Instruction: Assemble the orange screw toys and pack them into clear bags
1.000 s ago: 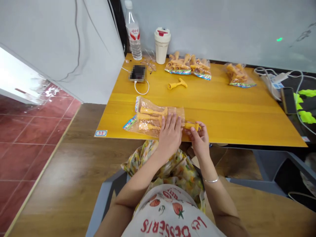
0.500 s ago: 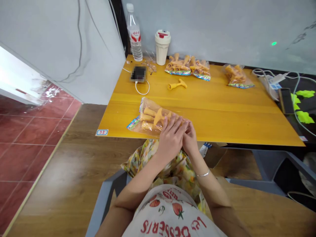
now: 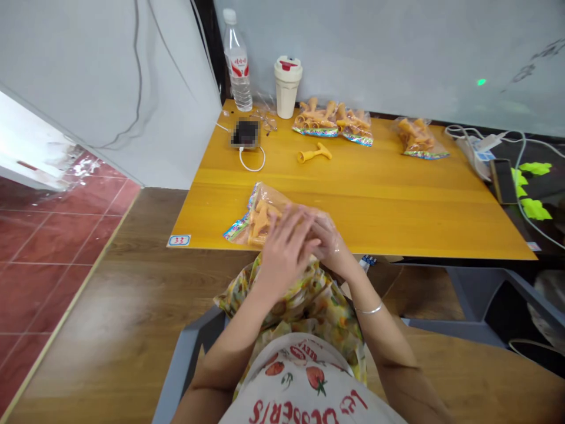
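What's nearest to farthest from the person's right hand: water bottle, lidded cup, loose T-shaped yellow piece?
1. Loose T-shaped yellow piece: ahead of the right hand.
2. Lidded cup: at the back, further left.
3. Water bottle: left of the cup.

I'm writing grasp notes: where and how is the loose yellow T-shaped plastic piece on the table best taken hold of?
Probably the slim stem of the yellow T-shaped plastic piece, pinched from above across its near and far sides: it lies uncovered, stem running sideways between a flared left end and the right crossbar.

Yellow table (image 3: 397, 203) under bottle (image 3: 239, 73), cup (image 3: 288, 91), bags (image 3: 262, 220)
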The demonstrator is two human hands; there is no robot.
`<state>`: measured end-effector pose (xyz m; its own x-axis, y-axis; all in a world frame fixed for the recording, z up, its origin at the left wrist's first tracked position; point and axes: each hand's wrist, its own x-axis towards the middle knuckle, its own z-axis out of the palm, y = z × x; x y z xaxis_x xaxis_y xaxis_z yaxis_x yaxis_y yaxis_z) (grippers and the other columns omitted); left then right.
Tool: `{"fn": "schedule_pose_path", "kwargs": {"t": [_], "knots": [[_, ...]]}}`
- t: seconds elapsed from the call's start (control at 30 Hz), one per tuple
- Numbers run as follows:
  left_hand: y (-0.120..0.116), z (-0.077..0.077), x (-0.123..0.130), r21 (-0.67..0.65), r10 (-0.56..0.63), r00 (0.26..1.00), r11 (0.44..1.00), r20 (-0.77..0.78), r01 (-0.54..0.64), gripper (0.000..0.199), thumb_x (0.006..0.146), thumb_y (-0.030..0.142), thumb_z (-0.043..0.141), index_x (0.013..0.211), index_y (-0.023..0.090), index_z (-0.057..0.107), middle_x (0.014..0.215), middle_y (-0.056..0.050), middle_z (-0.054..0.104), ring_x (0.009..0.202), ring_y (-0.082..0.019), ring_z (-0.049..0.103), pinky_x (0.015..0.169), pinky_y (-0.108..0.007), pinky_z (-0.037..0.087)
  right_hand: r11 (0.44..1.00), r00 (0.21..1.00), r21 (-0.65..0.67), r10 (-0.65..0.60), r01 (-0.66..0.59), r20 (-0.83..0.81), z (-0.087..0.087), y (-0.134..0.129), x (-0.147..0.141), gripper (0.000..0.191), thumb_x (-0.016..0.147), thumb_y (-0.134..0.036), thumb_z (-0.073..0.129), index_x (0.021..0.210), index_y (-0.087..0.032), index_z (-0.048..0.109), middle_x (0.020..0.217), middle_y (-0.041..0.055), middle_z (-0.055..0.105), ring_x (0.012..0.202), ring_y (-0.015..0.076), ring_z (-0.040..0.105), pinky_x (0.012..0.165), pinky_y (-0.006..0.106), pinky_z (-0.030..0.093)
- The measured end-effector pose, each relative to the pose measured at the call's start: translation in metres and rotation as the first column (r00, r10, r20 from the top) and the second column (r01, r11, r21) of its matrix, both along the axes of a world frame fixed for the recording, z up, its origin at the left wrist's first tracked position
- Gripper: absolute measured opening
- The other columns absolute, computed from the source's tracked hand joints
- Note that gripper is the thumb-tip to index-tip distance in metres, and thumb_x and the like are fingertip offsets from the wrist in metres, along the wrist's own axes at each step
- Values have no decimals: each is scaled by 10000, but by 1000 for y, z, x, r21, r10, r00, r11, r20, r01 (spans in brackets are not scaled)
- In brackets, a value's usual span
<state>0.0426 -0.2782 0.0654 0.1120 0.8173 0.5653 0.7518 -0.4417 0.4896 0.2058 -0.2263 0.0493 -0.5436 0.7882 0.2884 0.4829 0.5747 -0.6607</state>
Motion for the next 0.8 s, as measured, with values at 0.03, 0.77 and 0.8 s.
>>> {"fn": "schedule_pose_path", "kwargs": {"t": [0.03, 0.77, 0.8], "knots": [[4, -2, -9, -25, 51, 999, 998, -4, -51, 489, 1002, 395, 462, 1466, 245, 491, 1508, -104, 522, 1508, -286, 325, 1265, -578, 183, 1000, 1000, 7, 6, -6, 5, 3, 3, 5, 607, 927, -456, 610, 1506, -369, 448, 1519, 47, 511, 1402, 290, 487, 1147, 554, 426], [30, -14, -28, -202, 224, 939, 938, -263, -280, 601, 958, 527, 482, 1428, 158, 540, 1582, -210, 382, 1498, -463, 256, 1159, -693, 268, 957, 645, 282, -261, 72, 719, 31, 193, -45, 418, 1013, -199, 365, 1358, -252, 596, 1331, 162, 592, 1126, 296, 601, 903, 450, 473], [30, -15, -29, -208, 221, 939, 938, -264, -279, 622, 952, 540, 489, 1432, 147, 535, 1584, -218, 373, 1497, -468, 254, 1161, -692, 263, 952, 652, 295, -274, 81, 707, 32, 188, -39, 385, 1014, -231, 388, 1327, -238, 614, 1298, 164, 608, 1099, 293, 613, 877, 429, 481]]}}
